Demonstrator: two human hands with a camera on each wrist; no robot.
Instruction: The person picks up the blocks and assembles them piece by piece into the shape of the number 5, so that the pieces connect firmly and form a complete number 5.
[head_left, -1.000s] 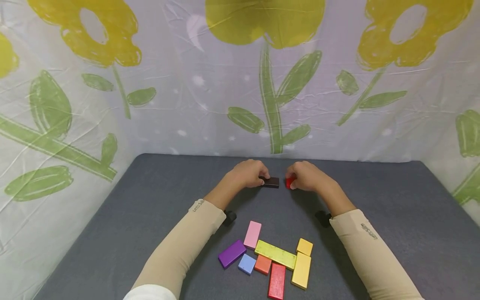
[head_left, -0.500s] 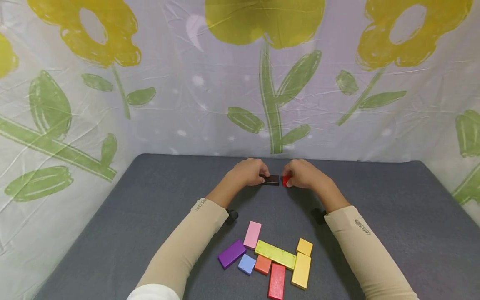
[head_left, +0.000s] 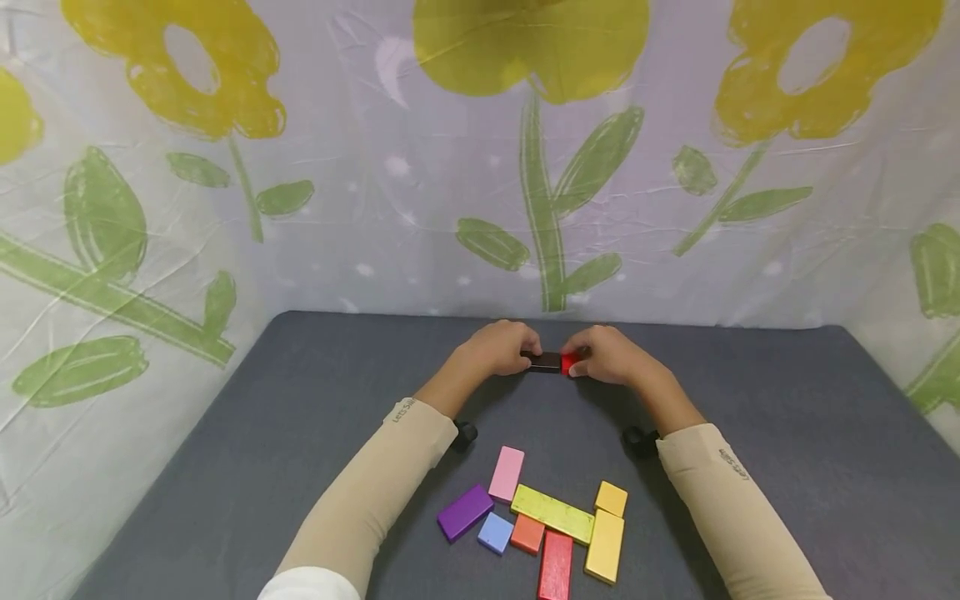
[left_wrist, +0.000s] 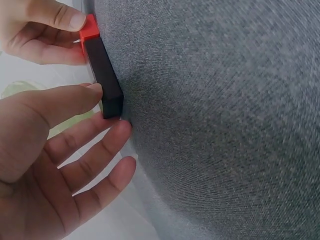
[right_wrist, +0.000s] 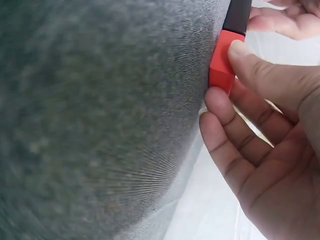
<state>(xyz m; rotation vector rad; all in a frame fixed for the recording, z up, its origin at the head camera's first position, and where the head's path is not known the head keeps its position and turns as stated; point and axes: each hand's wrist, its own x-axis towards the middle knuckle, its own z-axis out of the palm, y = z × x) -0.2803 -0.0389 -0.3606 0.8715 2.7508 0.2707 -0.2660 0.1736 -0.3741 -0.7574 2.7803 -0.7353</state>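
Observation:
Near the far edge of the dark table, a black block (head_left: 545, 362) lies end to end with a small red block (head_left: 567, 363); the two touch. My left hand (head_left: 498, 347) pinches the left part of the black block (left_wrist: 106, 75) between thumb and fingers. From the right, my right hand (head_left: 609, 355) holds the red block (right_wrist: 222, 62), its thumb on the near side and fingers curled behind. Both wrist views show the ends of the two blocks meeting.
Closer to me lie a pink block (head_left: 507, 474), a purple block (head_left: 465, 512), a blue block (head_left: 496, 532), an orange block (head_left: 527, 533), a long yellow-green block (head_left: 552, 514), a larger red block (head_left: 555, 566) and two yellow blocks (head_left: 604, 546). A flowered cloth (head_left: 337, 208) hangs behind the table.
My right hand has moved left with the small red block, closing the gap to the black block. My left hand has stayed nearly in place on the black block.

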